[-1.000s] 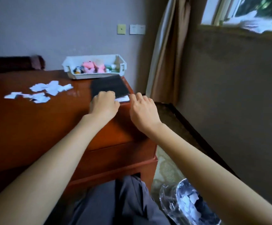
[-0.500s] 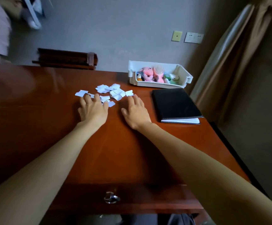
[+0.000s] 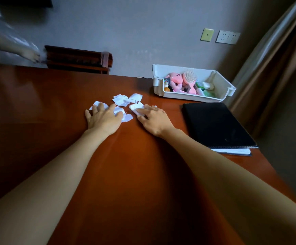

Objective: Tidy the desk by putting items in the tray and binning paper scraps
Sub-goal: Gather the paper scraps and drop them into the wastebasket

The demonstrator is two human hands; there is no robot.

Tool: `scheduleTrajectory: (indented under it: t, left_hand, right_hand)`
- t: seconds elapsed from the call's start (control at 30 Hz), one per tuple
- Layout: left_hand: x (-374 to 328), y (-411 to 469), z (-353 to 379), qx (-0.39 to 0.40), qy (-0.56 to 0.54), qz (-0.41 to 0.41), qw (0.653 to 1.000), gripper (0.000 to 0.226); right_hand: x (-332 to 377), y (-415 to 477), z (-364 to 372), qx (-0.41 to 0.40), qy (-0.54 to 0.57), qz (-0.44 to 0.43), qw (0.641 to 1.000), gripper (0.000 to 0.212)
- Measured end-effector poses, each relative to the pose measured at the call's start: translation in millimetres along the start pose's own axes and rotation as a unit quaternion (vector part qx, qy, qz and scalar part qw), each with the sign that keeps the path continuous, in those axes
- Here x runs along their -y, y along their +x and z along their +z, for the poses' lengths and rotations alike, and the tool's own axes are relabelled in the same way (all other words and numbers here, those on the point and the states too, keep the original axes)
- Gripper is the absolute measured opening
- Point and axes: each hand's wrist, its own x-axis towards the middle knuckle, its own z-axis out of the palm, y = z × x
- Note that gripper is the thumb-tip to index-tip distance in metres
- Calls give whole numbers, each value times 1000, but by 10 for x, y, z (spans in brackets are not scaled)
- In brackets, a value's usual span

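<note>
Several white paper scraps (image 3: 126, 100) lie in a loose heap on the brown desk (image 3: 55, 103). My left hand (image 3: 103, 119) rests flat on the heap's left side, fingers spread over some scraps. My right hand (image 3: 154, 119) lies on the right side with its fingertips on a scrap. Neither hand has lifted anything. The white tray (image 3: 219, 80) stands at the back right of the desk and holds a pink plush toy (image 3: 174, 80), a pink hairbrush (image 3: 189, 76) and small bottles.
A black notebook (image 3: 216, 124) lies on the desk's right edge, in front of the tray. A dark wooden chair back (image 3: 78, 59) stands behind the desk. Another person's blurred hand (image 3: 28, 54) is at the far left. A curtain (image 3: 274, 55) hangs to the right.
My view swung from the desk's right end to the middle. Both hands moved from the notebook to the scraps and now press on the heap, which has been drawn closer together.
</note>
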Motion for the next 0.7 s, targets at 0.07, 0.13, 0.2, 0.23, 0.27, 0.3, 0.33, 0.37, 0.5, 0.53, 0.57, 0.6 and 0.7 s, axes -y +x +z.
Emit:
scheduleTrajectory:
  t: [0.07,0.13,0.2,0.23,0.27,0.3,0.33,0.37,0.5,0.53,0.57,0.6,0.7]
  left_hand:
    - [6,-81,4,-22,-9,23,999,47]
    - [28,-191,12,-48,-17,45,998,45]
    - [61,-323,34,-68,-17,66,995,44]
    - [68,-395,36,-73,-22,70,995,43]
    - [70,-461,38,-77,-33,68,994,43]
    - [66,-534,33,-79,-44,65,994,42]
    - [56,-612,26,-78,-50,62,994,42]
    - [42,-698,18,-74,-53,62,994,42]
    - [-44,-1119,-51,-59,-51,57,995,42]
    - [-73,-1224,-89,-63,-45,50,996,42]
    - [-105,-1318,-121,-69,-35,40,996,42]
    - [-123,-1380,-136,-74,-28,32,996,44]
    - [-122,-1403,-146,-38,-34,7,999,54]
  right_hand:
    - [6,-77,8,-18,13,-4,1000,39]
    - [8,-207,-2,-39,14,-12,999,35]
    - [7,-389,-31,-50,24,-15,998,34]
    - [8,-491,-50,-57,31,-19,998,33]
    - [9,-591,-65,-63,35,-25,997,33]
    - [9,-684,-74,-67,36,-29,997,35]
    - [14,-778,-84,-67,36,-30,997,37]
    - [19,-866,-90,-64,41,-25,997,39]
    - [56,-1214,-140,-87,77,6,993,39]
    - [66,-1279,-152,-103,85,16,991,41]
    - [78,-1323,-162,-123,91,21,988,48]
    - [89,-1347,-163,-136,88,19,987,56]
    - [96,-1303,-111,-99,46,23,994,62]
